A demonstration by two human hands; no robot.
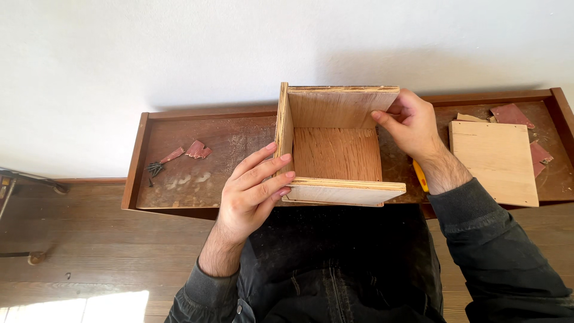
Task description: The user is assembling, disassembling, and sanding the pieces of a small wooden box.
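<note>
At the desk's [179, 173] front edge, the left hand [254, 191] and right hand [412, 125] clasp the plywood box [335, 149] with fingers closed on opposite walls; steady, even pressure should keep its joints square.

plywood box [336, 149]: on workbench [179, 197], middle | left hand [254, 191]: at box's left wall | right hand [412, 122]: at box's right | nails [155, 168]: left of box | plywood panel [495, 161]: right of box
</note>
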